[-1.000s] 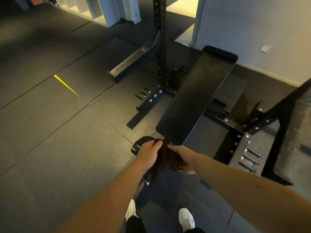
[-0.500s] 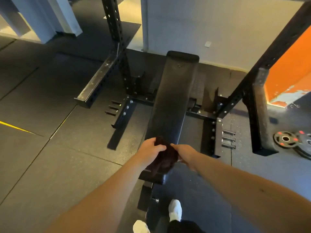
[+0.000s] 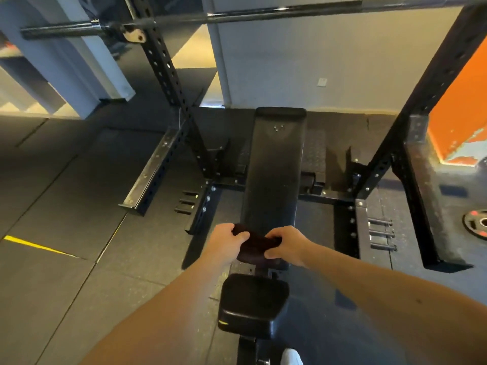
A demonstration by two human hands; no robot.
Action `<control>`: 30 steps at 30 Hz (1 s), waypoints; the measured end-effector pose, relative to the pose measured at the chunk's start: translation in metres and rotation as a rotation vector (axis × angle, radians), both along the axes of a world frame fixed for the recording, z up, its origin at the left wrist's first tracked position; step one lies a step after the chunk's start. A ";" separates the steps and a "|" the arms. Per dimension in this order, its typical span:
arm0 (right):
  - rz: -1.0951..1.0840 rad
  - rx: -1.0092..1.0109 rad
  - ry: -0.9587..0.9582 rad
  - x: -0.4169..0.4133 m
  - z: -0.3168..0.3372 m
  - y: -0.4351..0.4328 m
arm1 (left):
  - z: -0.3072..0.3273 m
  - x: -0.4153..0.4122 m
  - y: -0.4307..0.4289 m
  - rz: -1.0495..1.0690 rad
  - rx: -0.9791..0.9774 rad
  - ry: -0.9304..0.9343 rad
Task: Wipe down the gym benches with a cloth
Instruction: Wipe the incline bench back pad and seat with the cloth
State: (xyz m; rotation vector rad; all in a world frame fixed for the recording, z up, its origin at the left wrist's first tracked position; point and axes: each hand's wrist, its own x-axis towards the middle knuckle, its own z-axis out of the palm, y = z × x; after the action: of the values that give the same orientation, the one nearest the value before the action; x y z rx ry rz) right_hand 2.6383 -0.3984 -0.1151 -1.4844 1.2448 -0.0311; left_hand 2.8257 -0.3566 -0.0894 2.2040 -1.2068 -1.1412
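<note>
A black padded gym bench (image 3: 275, 169) runs straight away from me inside a black rack. Its small seat pad (image 3: 251, 304) is nearest to me. A dark brown cloth (image 3: 255, 246) is bunched over the near end of the long pad. My left hand (image 3: 226, 242) grips the cloth's left end, fingers curled over it. My right hand (image 3: 288, 245) grips its right end. Whether the cloth touches the pad I cannot tell.
Black rack uprights (image 3: 168, 83) stand on both sides, with a barbell (image 3: 237, 17) across the top. A safety arm (image 3: 150, 175) sticks out at the left. A weight plate (image 3: 477, 223) lies on the rubber floor at right. My white shoe (image 3: 291, 356) shows below.
The view swung to face the bench head-on and lifted, bringing the barbell into sight. Both hands carried the cloth forward from the seat pad to the near end of the long pad.
</note>
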 end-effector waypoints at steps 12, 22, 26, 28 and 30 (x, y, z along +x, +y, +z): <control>-0.275 -0.098 -0.029 0.080 0.009 -0.076 | -0.012 0.101 -0.089 -0.351 0.072 0.073; -1.023 -0.030 -0.257 0.189 0.005 -0.114 | -0.025 0.189 -0.194 -0.460 0.029 0.494; -0.997 -0.068 -0.213 0.220 0.027 -0.126 | -0.017 0.214 -0.218 -0.560 -0.047 0.459; -0.954 -0.150 -0.030 0.226 0.040 -0.128 | -0.015 0.220 -0.228 -0.561 -0.104 0.421; -0.939 -0.233 0.133 0.232 0.047 -0.126 | -0.015 0.223 -0.234 -0.592 -0.138 0.400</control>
State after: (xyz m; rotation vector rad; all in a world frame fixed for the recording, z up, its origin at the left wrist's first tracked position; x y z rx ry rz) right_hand 2.8701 -0.5248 -0.0684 -0.9732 2.0009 -0.7270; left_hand 3.0489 -0.5905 -0.1045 1.4459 -1.7323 -1.5642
